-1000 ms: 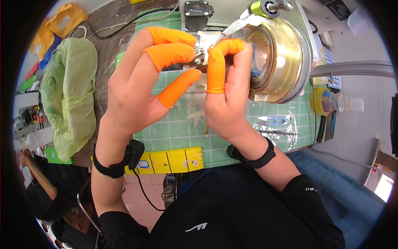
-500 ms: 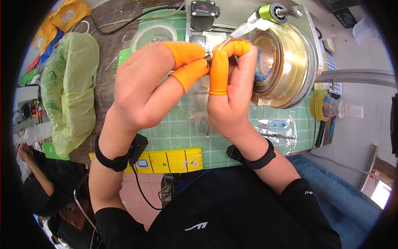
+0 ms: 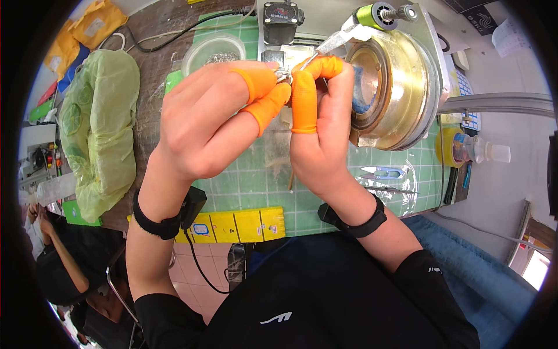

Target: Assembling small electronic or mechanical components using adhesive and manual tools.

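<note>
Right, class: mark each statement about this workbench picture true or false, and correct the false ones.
1. Both hands pinch a small metal part together. True.
2. The left hand has bare fingertips. False: it wears orange finger cots.
3. A green plastic bag lies to the person's left. True.
4. The brass-coloured drum lies beside the left hand. False: it is next to the right hand.
5. A yellow ruler lies at the mat's near edge. True.

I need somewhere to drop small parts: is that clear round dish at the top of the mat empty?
Not empty. The clear round dish holds a small heap of greyish bits; what they are cannot be told.
</note>
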